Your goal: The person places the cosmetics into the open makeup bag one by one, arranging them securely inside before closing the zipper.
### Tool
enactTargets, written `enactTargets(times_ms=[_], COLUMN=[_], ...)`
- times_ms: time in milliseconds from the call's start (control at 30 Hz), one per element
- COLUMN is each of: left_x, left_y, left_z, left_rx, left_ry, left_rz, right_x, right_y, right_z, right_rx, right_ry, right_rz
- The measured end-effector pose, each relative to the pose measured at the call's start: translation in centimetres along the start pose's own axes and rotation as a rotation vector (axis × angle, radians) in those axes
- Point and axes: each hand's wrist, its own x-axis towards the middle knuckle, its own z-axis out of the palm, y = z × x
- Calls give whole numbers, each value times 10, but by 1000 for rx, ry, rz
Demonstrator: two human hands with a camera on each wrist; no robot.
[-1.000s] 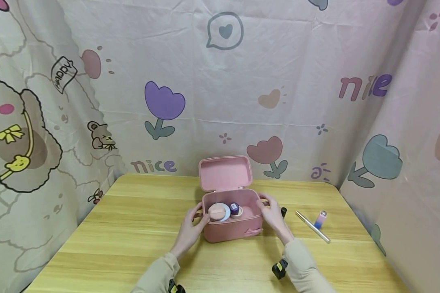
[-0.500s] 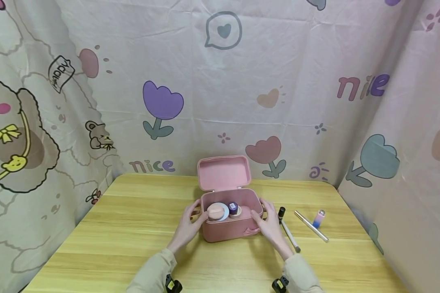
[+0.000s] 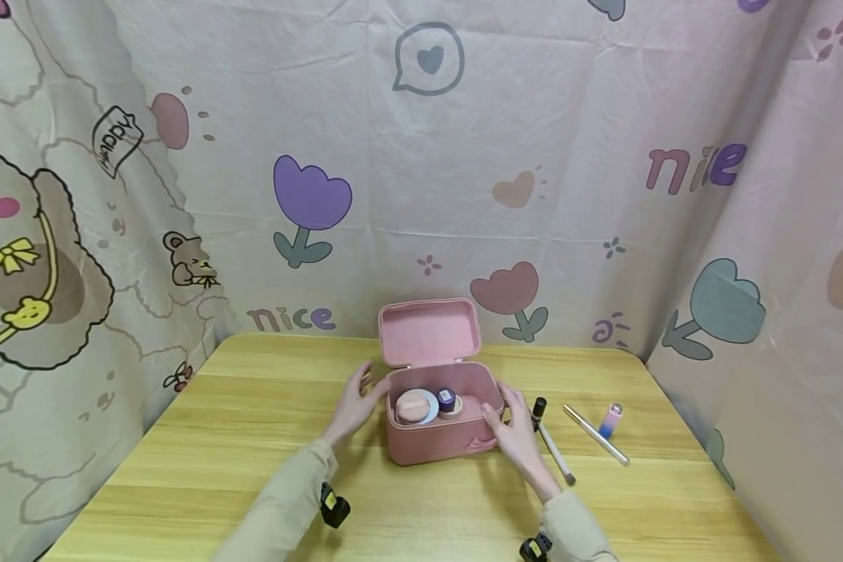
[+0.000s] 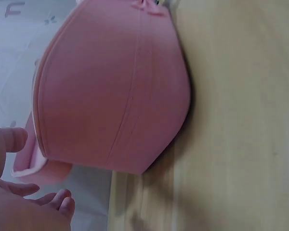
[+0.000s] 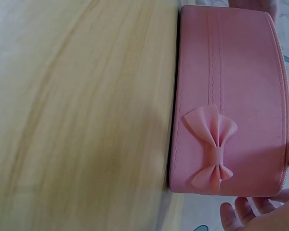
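A pink makeup case (image 3: 421,445) stands on the table with its lid (image 3: 430,334) tipped back. Inside, at its left, lie a round beige puff (image 3: 412,407) on a white-blue disc and a small purple-topped container (image 3: 447,400). My right hand (image 3: 520,437) holds the case's right end, thumb over the rim and fingers against the outside; the right wrist view shows this beside the pink bow (image 5: 216,153). Just off the left end is my left hand (image 3: 352,410), fingers loosely spread with nothing in them. The left wrist view shows that hand (image 4: 24,192) apart from the case wall.
Right of the case lie a black-capped pen-like stick (image 3: 556,453), a slim silvery tube (image 3: 595,434) and a short pink-to-blue tube (image 3: 611,420). The wooden table (image 3: 253,437) runs back to a patterned curtain (image 3: 407,195), which also hangs at both sides.
My left hand has let go of the case's left end and moved slightly away. My right hand has shifted nearer the front right corner, uncovering the black-capped stick. The case has stayed put.
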Motion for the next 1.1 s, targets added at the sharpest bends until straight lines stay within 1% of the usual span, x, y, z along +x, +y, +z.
enactTargets(times_ms=[167, 200, 333, 400, 433, 567, 700, 867, 1000, 1100], left_x=[12, 12, 20, 24, 26, 30, 35, 42, 43, 41], left_y=[0, 3, 3, 4, 2, 4, 4, 4, 5, 5], left_z=[-3, -3, -2, -2, -1, -1, 0, 2, 3, 2], left_rx=[-7, -13, -36, -48, -45, -24, -7, 6, 36, 59], left_ry=[-14, -19, -12, 2, 13, 49, 81, 127, 165, 178], left_rz=[-35, -40, -63, -63, -63, -53, -61, -52, -36, -29], right_x=[0, 0, 2, 3, 3, 4, 5, 8, 11, 12], right_y=[1, 1, 3, 3, 3, 3, 3, 4, 5, 6], right_z=[1, 1, 0, -1, -1, -1, 0, -2, -3, -4], right_rx=[13, 14, 19, 26, 28, 35, 43, 50, 63, 75], right_ry=[-25, -30, -42, -47, -49, -58, -62, -62, -64, -77], right_rz=[31, 38, 61, 66, 69, 73, 81, 67, 65, 84])
